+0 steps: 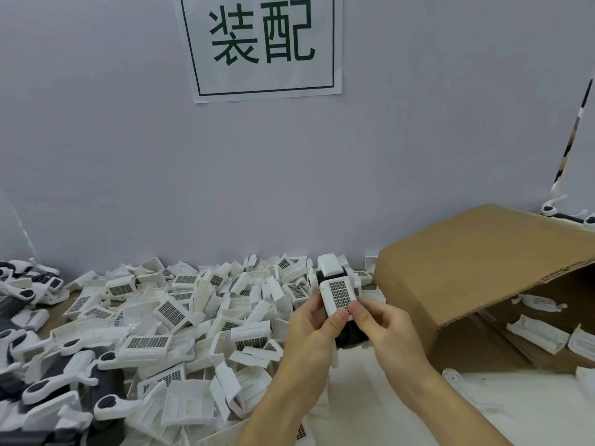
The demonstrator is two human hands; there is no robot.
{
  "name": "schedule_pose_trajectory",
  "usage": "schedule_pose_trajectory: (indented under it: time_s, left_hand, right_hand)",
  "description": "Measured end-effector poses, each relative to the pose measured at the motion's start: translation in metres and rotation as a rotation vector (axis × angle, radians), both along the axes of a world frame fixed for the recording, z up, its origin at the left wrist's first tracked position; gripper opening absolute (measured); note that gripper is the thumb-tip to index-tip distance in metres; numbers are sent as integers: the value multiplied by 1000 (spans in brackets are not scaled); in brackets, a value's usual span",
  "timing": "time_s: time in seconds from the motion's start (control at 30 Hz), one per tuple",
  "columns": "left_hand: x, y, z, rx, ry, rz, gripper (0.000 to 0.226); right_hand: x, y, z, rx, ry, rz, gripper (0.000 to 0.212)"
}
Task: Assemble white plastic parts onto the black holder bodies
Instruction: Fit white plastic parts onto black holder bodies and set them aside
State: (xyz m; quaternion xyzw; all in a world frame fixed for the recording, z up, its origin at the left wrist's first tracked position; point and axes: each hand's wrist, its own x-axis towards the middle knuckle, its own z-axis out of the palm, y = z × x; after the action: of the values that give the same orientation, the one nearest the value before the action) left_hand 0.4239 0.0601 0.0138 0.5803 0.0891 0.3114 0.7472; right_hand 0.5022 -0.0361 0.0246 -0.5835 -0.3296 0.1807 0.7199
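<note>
Black holder body [349, 334] with white grid-faced plastic part [338, 294]: pinched between left hand [309, 333] and right hand [383, 329], held above heaped white plastic parts [167, 310] on tabletop [531, 413], beside tipped brown cardboard box [476, 252].

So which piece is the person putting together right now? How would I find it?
Start at the big green-lettered sign on the wall and look straight down, past the heap of white parts on the table. Just left of the tipped cardboard box, the left hand and right hand pinch one white grid piece. It alone is lifted up, on a black body.
</note>
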Motion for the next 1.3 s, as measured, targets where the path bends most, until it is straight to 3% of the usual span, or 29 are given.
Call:
schedule_pose_trajectory:
  time_s: [0.2, 0.3, 0.53, 0.67, 0.8, 0.9, 1.03, 1.1, 1.2, 1.3]
  left_hand:
    - [-1, -4, 3, -22, 20, 119, 29]
    - [0, -4, 5, -83, -13, 235, 38]
    - [4, -1, 5, -308, -29, 245, 68]
    - [2, -1, 8, -276, -63, 167, 69]
    - [-4, -1, 9, -123, -22, 187, 46]
    - [-6, 3, 8, 26, 59, 446, 28]
    - [-8, 6, 12, 136, 18, 684, 5]
    - [-6, 3, 13, 186, 51, 633, 14]
    - [-5, -2, 13, 74, 38, 460, 23]
    - [-6, 0, 14, 29, 27, 446, 23]
  right_hand:
    - [-3, 3, -4, 29, 47, 11, 18]
    - [-2, 4, -8, -23, -52, -63, 17]
    - [-11, 6, -20, -210, -393, -13, 62]
    - [-9, 9, -21, -210, -472, -160, 65]
    - [0, 8, -17, -21, -270, -311, 30]
    - [12, 4, -16, 63, -102, -350, 13]
    - [23, -3, -16, 101, 55, -270, 23]
    - [23, -4, -14, 119, 127, -181, 28]
    - [20, -2, -13, 123, 196, -91, 31]
    - [18, -1, -14, 108, 218, -68, 31]
